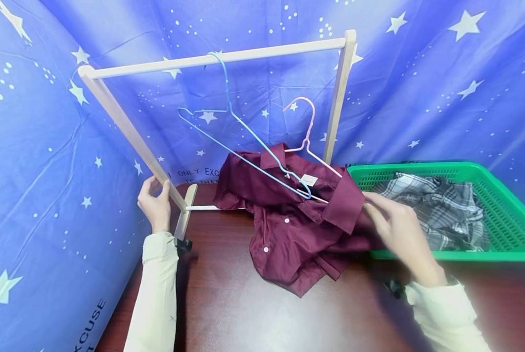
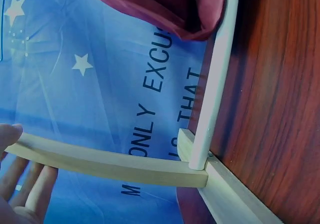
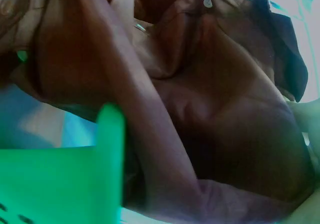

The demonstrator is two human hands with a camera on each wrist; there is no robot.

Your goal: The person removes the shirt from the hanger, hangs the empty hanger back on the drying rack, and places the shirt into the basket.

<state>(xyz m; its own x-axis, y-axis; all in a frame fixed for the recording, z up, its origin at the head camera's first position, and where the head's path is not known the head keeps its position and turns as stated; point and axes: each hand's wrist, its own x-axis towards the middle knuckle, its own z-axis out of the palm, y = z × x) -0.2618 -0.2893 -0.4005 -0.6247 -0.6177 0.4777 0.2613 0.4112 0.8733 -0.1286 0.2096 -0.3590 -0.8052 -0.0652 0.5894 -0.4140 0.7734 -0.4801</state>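
Note:
My left hand (image 1: 154, 203) grips the left post of a small wooden clothes rack (image 1: 125, 120), thumb on one side and fingers on the other. At the right, my right hand (image 1: 400, 232) holds a maroon button-up shirt (image 1: 288, 244) near its shoulder. A pink hanger (image 1: 308, 127) sits inside the shirt's open collar, its hook upright and apart from the top bar. From that bar hangs a bare blue hanger (image 1: 228, 93), its lower end in front of the collar. In the right wrist view the shirt (image 3: 215, 99) fills most of the picture and the fingertips are unclear.
A green plastic basket (image 1: 515, 195) with a grey plaid garment (image 1: 453, 205) in it stands on the right, close to my right hand. The brown table (image 1: 227, 303) lies below. A blue star-printed curtain (image 1: 253, 19) hangs behind and at the left.

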